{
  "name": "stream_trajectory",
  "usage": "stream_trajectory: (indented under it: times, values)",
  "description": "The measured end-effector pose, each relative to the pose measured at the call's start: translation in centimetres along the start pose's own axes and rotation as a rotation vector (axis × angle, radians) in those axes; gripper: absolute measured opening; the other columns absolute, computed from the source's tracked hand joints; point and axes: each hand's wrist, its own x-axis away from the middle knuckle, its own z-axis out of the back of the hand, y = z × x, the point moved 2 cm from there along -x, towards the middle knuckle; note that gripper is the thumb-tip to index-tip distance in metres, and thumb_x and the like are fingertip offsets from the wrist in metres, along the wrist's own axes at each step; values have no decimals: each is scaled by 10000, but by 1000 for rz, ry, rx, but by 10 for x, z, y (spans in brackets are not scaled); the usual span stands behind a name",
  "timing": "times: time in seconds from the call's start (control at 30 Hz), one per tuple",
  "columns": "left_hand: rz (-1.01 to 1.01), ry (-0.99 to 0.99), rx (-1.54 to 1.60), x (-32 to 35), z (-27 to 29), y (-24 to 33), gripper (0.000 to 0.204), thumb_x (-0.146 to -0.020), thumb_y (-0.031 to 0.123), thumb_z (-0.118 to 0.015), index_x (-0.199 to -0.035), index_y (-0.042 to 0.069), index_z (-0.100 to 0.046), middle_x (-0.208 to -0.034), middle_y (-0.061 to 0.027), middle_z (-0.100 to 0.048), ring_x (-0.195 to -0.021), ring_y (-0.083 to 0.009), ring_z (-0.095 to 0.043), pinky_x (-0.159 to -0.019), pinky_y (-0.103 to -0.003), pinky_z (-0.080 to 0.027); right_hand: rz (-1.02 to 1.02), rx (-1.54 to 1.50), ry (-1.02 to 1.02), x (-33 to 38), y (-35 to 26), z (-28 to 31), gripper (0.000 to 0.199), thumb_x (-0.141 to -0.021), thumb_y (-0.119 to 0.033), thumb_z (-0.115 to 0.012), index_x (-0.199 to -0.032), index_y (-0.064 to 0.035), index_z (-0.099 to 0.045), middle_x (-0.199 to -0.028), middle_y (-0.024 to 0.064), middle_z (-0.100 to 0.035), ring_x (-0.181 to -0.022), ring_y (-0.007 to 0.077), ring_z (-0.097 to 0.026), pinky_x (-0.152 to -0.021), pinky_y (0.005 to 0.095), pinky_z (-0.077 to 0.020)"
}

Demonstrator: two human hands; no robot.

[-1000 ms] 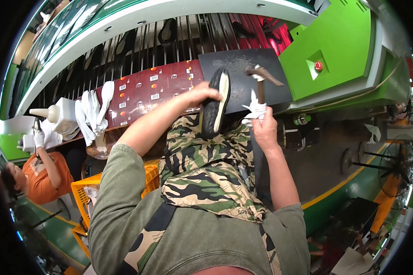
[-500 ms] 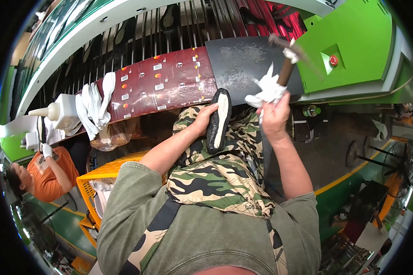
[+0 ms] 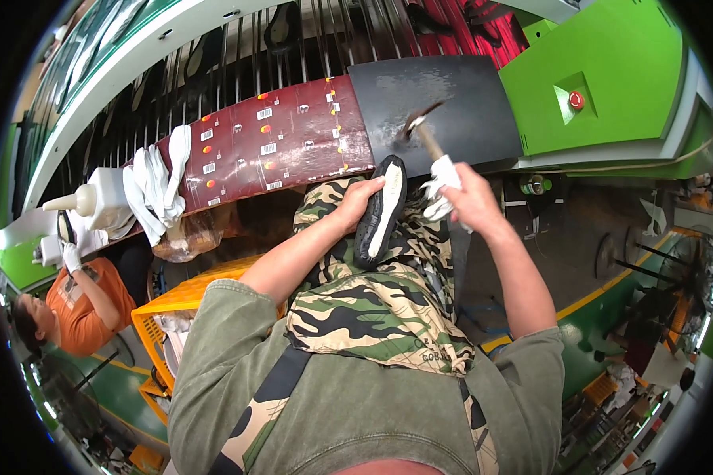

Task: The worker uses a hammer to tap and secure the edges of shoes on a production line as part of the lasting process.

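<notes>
On my lap a black shoe upper (image 3: 379, 218) lies with its underside up, a pale strip running down the middle. My left hand (image 3: 358, 202) grips it from the left side, thumb along its edge. My right hand (image 3: 478, 201) is closed round the handle of a hammer (image 3: 430, 144), which has white cloth (image 3: 444, 178) wrapped about its grip. The hammer's head, smeared by motion, is above the dark grey sheet (image 3: 467, 103), just beyond the shoe's far end and apart from it.
A maroon patterned sheet (image 3: 293, 127) covers the bench over metal rollers. White insole-shaped pieces (image 3: 154, 186) and a white nozzle bottle (image 3: 103, 198) stand at left. A yellow crate (image 3: 154, 324) is beside me; a person in orange (image 3: 91, 305) works farther left. A green machine housing (image 3: 602, 79) bounds the right.
The hammer has swung down and left, from near the green housing to over the grey sheet. My left hand still holds the shoe upper, which has tilted slightly.
</notes>
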Motion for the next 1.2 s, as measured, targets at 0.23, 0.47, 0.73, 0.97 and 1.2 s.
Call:
stream_trajectory:
  times: [0.23, 0.47, 0.73, 0.97, 1.2]
  values:
    - [-98, 66, -17, -10, -3, 11, 448, -955, 394, -634, -1066, -39, -608, -845, -98, -687, -658, -170, -658, -604, -309, -543, 440, -446, 350, 11, 3, -9, 295, -970, -36, -530, -1255, -16, -461, -967, 95, -644, -600, 105, -600, -494, 233, -500]
    - [-115, 109, -64, -6, 1, 7, 497, -935, 393, -672, -1137, -36, -525, -894, -104, -654, -706, -156, -638, -633, -301, -533, 74, -254, 57, 3, 31, -30, 295, -936, -42, -549, -1218, -1, -473, -879, 80, -637, -540, 104, -577, -454, 264, -484]
    - [-42, 76, -77, -5, 12, -9, 512, -933, 420, -670, -1143, -25, -530, -942, -103, -647, -765, -157, -638, -672, -319, -537, 154, -173, 124, 8, -6, 2, 296, -947, -94, -591, -1225, -5, -537, -911, 63, -645, -588, 87, -587, -466, 238, -480]
    - [10, -22, -27, 14, 5, -13, 551, -915, 455, -678, -1192, -11, -578, -987, -99, -682, -791, -157, -660, -704, -315, -551, -5, -91, 63, 20, 36, -32, 284, -931, -59, -595, -1203, -16, -524, -864, 81, -656, -551, 100, -600, -448, 260, -484]
    - [129, 1, -97, 23, 10, -24, 555, -879, 394, -729, -1220, -25, -603, -941, -105, -705, -749, -171, -684, -664, -310, -571, 273, -313, 245, 26, -13, 15, 339, -975, -36, -569, -1302, -4, -485, -1019, 72, -652, -686, 79, -628, -479, 203, -501]
